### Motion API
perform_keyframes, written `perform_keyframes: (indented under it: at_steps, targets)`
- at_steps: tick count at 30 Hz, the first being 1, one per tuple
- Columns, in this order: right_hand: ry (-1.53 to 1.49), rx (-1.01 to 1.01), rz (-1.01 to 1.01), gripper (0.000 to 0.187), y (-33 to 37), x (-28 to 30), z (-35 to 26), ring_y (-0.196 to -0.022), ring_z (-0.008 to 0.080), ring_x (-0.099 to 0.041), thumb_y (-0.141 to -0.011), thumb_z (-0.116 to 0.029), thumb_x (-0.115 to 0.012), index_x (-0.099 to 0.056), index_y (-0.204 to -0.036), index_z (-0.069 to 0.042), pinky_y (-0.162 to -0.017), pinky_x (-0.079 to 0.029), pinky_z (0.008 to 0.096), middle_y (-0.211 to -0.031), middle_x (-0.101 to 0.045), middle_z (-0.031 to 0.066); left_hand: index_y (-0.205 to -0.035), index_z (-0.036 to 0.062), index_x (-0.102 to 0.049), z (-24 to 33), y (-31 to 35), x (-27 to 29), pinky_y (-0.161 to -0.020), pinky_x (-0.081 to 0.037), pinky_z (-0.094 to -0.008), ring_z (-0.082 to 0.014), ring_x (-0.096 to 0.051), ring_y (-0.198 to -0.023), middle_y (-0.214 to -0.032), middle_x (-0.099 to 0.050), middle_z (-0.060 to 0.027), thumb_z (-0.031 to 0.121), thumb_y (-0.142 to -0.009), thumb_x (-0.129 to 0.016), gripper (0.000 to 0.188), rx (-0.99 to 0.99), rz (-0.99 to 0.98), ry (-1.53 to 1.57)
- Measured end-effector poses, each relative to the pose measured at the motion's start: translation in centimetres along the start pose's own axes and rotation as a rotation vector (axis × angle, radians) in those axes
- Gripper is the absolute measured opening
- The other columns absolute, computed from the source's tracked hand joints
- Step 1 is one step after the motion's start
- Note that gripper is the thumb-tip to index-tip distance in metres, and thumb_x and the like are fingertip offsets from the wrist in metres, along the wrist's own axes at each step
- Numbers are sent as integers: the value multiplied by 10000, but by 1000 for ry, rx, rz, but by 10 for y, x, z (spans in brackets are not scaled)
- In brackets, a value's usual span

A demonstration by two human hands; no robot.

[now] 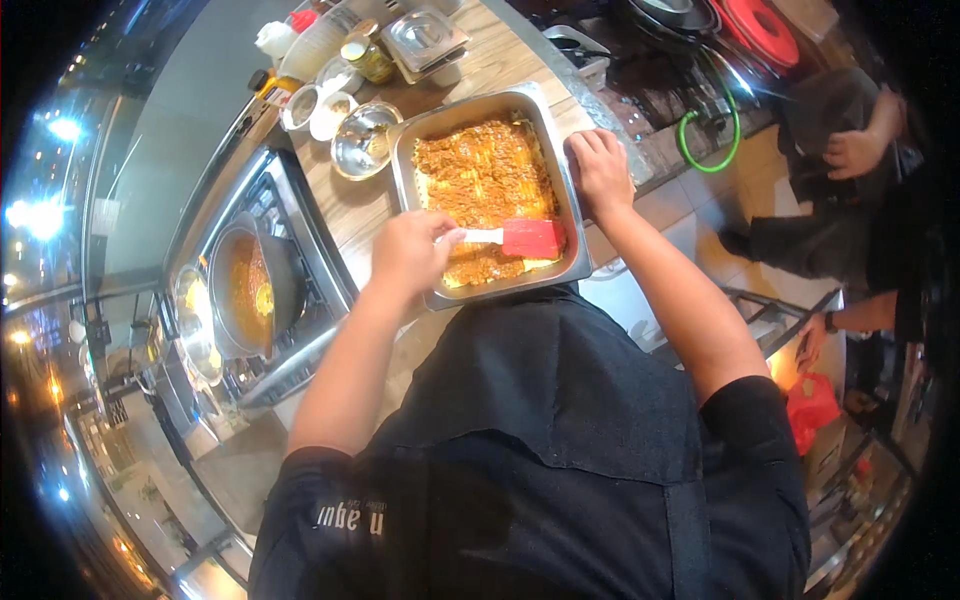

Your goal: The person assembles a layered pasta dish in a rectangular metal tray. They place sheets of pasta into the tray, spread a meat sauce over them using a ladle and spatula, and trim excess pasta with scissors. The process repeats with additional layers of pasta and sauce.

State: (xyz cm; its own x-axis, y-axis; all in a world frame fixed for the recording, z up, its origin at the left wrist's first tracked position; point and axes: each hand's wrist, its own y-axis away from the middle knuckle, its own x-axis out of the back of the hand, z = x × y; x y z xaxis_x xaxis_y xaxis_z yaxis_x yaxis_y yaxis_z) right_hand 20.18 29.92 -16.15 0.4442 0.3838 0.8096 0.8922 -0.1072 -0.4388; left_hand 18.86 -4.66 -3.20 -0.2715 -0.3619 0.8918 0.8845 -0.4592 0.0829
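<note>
In front of me on the wooden counter sits a deep rectangular metal pan [577, 262]. Inside it, a reddish-brown meat sauce [480, 165] lies spread over a pale yellow layer that shows along the edges. My left hand [412, 250] is closed round the white handle of a spatula [532, 238]. The spatula's flat red head rests on the sauce near the pan's close right corner. My right hand [601, 170] is at the pan's right rim, fingers curled over its outer edge and gripping it.
Left of the pan stand a steel bowl [364, 141], small white cups [331, 117], a lidded jar [368, 60] and a steel container [424, 38]. A large pot [252, 287] with sauce sits on the stove at left. Other people [853, 150] stand at right, near a green hose [735, 130].
</note>
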Motion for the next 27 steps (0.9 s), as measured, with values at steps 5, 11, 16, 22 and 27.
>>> perform_keyframes:
  at_steps: [5, 11, 16, 22, 27]
  targets:
    - [-9, -3, -10, 212, 3, 3, 1, -1307, 350, -601, -965, -202, -650, -692, -1165, -143, -1127, -450, 504, -1244, -728, 69, -1189, 182, -786, -11, 19, 16, -846, -593, -523, -405, -764, -991, -1064, -808, -152, 298, -1009, -754, 216, 308, 265, -199]
    - [8, 6, -52, 258, 1, 7, 2, -1351, 344, -569, -960, -162, -678, -674, -1216, -135, -1143, -423, 500, -1318, -705, 68, -1350, 233, -727, 21, 49, 40, -918, -588, -539, -453, -746, -1094, -1176, -783, -210, 249, -1059, -695, 294, 515, 119, 60]
    - [-44, 28, -68, 281, 2, 10, 0, -1352, 347, -565, -948, -150, -684, -669, -1228, -133, -1152, -414, 505, -1321, -699, 72, -1390, 128, -693, 38, 45, -9, -936, -572, -558, -468, -727, -1112, -1204, -738, -239, 163, -1076, -632, 322, 276, 281, -28]
    - [-70, 38, -88, 283, 3, 16, 2, -1342, 341, -574, -931, -145, -691, -675, -1214, -139, -1156, -411, 504, -1306, -703, 70, -1418, 97, -623, 57, 88, -28, -957, -549, -601, -511, -699, -1129, -1165, -700, -304, 88, -1085, -566, 338, 461, 38, -90]
    - [-112, 53, -7, 270, 3, 7, 5, -1340, 341, -577, -894, -147, -708, -668, -1161, -153, -1170, -398, 502, -1231, -708, 66, -1485, 81, -535, 74, 109, -7, -975, -543, -620, -556, -674, -1156, -1186, -679, -349, 66, -1085, -529, 400, 384, 57, 9]
